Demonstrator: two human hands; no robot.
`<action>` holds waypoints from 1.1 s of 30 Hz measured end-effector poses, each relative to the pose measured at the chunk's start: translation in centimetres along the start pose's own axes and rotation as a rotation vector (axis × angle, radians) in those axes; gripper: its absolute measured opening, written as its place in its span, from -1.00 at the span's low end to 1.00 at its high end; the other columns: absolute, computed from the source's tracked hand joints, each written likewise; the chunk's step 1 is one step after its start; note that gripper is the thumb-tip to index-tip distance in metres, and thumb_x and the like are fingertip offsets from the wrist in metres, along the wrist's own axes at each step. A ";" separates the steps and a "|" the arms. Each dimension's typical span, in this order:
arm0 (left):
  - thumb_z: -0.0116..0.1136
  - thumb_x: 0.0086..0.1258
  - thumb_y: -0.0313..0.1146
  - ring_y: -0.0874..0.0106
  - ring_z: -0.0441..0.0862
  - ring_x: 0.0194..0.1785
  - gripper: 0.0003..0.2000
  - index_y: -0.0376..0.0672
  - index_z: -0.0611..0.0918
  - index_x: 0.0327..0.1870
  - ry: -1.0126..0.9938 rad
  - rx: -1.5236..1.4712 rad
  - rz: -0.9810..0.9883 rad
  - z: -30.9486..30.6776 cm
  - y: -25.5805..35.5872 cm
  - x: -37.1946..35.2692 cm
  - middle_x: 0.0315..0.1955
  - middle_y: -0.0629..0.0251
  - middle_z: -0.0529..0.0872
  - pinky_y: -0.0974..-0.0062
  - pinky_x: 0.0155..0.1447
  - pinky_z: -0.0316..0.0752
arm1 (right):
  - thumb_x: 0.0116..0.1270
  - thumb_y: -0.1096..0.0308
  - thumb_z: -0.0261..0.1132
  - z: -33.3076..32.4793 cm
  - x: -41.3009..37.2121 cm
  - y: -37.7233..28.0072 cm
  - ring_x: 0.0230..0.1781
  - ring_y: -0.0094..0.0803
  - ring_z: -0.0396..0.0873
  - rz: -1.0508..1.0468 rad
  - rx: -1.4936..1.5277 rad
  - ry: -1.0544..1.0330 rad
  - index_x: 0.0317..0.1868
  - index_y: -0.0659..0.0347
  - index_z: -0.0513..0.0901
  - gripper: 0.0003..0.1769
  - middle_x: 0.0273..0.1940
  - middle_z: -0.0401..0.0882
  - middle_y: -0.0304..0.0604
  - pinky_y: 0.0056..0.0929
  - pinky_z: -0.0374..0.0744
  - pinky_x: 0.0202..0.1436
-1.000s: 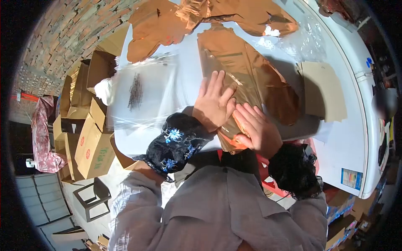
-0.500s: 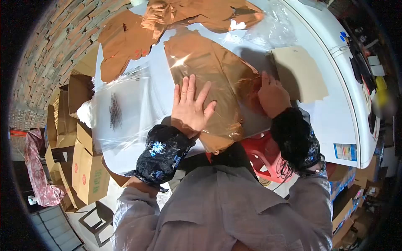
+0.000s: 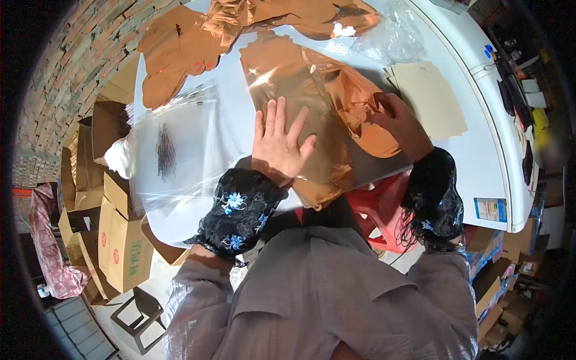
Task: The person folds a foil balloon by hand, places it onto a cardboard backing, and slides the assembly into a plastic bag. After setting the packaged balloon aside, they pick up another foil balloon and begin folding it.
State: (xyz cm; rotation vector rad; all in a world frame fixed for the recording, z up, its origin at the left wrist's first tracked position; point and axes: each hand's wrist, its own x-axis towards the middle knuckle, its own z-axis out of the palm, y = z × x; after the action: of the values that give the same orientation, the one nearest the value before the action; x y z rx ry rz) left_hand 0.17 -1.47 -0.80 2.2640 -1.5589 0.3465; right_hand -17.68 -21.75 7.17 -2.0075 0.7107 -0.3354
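Hands on one copper sheet (image 3: 288,72): left hand (image 3: 279,144) flat, open; right hand (image 3: 405,126) gripping its fold.

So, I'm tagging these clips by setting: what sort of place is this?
Probably a small packing workshop or storeroom. Stacked cardboard boxes stand beside the work surface, a pile of clear plastic bags lies on it, and shiny copper-coloured sheets are spread out under the hands.

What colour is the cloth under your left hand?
Shiny copper-brown cloth, pressed flat under the left hand; the head view shows it best.
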 end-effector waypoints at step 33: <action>0.00 0.44 -0.01 -0.01 0.10 0.57 -0.42 0.07 0.37 0.47 -0.011 -0.006 -0.005 -0.2 0.0 0.1 0.48 -0.12 0.21 -0.05 0.57 -0.05 | 0.19 0.36 0.35 6.2 16.3 -3.7 -0.30 -0.02 0.68 0.189 -0.274 -0.354 -0.01 0.21 0.65 -0.67 -0.35 0.64 0.05 -0.24 0.63 -0.31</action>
State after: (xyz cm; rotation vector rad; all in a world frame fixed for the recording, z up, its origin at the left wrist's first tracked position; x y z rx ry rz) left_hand 0.20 -1.43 -0.60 2.2689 -1.5573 0.3276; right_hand -0.34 -25.86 6.35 -2.1570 0.7409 0.2381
